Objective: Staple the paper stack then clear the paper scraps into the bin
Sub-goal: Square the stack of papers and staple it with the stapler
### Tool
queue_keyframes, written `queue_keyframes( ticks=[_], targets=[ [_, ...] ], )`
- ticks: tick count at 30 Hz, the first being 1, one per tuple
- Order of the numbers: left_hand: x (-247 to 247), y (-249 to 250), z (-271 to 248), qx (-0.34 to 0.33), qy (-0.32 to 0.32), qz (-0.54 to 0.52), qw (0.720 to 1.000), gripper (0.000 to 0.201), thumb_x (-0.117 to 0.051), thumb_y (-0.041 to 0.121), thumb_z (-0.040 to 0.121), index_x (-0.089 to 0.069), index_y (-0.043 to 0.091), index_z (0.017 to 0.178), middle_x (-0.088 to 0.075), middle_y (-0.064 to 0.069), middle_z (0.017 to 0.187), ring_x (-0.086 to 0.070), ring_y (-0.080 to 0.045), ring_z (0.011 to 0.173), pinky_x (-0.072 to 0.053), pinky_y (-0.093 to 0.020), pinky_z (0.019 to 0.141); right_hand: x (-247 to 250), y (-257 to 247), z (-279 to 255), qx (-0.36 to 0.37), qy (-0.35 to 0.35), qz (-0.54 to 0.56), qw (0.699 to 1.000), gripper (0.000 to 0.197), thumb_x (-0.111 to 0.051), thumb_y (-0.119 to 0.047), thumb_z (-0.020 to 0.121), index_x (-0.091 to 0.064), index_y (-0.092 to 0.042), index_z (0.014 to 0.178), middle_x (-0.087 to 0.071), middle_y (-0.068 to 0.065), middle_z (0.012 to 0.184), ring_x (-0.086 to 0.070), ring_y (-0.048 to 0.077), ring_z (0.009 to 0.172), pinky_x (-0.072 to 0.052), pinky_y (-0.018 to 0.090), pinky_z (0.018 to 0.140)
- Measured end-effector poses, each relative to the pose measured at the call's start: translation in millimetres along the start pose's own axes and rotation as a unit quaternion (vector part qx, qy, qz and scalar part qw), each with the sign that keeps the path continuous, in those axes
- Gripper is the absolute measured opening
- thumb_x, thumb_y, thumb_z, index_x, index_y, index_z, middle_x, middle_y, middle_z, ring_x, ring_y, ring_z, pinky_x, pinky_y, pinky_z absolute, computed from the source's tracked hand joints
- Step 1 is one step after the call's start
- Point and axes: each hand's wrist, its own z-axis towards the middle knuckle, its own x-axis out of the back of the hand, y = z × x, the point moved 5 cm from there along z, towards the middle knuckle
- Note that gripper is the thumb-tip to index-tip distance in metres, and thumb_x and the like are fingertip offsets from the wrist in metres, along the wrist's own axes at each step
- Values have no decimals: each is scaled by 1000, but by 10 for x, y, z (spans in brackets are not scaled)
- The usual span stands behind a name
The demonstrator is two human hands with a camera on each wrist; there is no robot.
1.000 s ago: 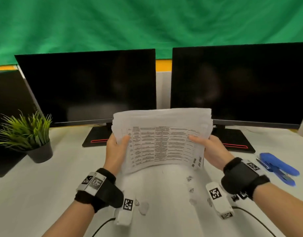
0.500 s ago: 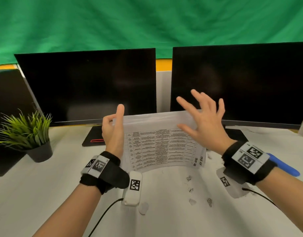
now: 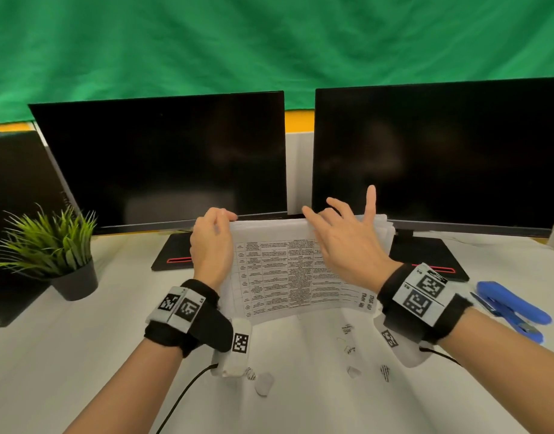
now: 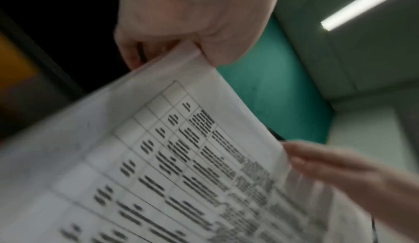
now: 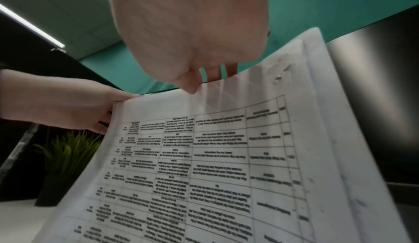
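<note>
A stack of printed paper (image 3: 288, 270) stands tilted on its lower edge on the white table (image 3: 81, 355), between the two monitors. My left hand (image 3: 211, 242) pinches its top left corner, thumb in front and fingers behind, as the left wrist view shows (image 4: 192, 23). My right hand (image 3: 344, 242) rests spread, straight fingers on the top edge; one finger points up. The right wrist view shows the stack (image 5: 215, 157) close up, sheets fanned at its right side. Small paper scraps (image 3: 350, 349) lie in front of the stack. A blue stapler (image 3: 510, 308) lies to the right.
Two dark monitors (image 3: 163, 161) (image 3: 441, 158) stand right behind the stack, their bases (image 3: 425, 255) on the table. A potted plant (image 3: 59, 255) and a black box (image 3: 15, 214) are at the left. One more scrap (image 3: 264, 383) lies near my left wrist.
The stack, held up by both sides a second ago, now stands on the table. My right hand let go, rose open, then came down on the top edge. My left hand shifted to the top corner.
</note>
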Motion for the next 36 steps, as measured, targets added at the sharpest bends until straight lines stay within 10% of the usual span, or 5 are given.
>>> queue_keyframes(
  ticks=[6,14,22,30,36],
  targets=[
    [-461,634,-219,-294,-80,329,894,41,-33,42,93,-62,24,114,-56,2,120,-51,-16,118,-9,-50,118,-44,9,23,-28,-19,52,998,53,-48,-18,90,-35,-27,141,-51,-1,128,-36,21,131,15,59,112],
    [-728,821,-181,-297,-221,389,844,26,-45,16,93,-51,15,118,-63,-6,98,-61,-25,90,-38,-32,74,-91,597,-615,-265,155,188,933,84,-64,-27,84,-13,-25,150,-10,8,158,-9,25,146,5,53,114],
    [-91,994,91,-210,-115,133,962,10,-48,15,91,-52,16,101,-58,0,85,-57,-22,75,-46,-35,67,-533,732,-705,-377,-47,647,660,79,-64,-28,85,-17,-31,149,-29,7,152,-35,28,137,-27,42,112],
    [-130,225,-177,79,-146,-143,976,25,-55,16,94,-53,17,118,-67,-4,110,-69,-17,88,-58,-31,69,-227,471,-280,-275,-143,725,615,36,-48,-14,95,-52,-30,127,-69,1,118,-70,21,99,-60,35,66],
    [-301,187,-502,38,-87,-173,980,23,-31,4,100,-33,21,115,-55,3,116,-59,-5,90,-49,-20,72,-124,280,-277,-273,-35,681,679,36,-40,-15,98,-49,-28,130,-63,-4,121,-62,16,108,-52,42,90]
  ],
)
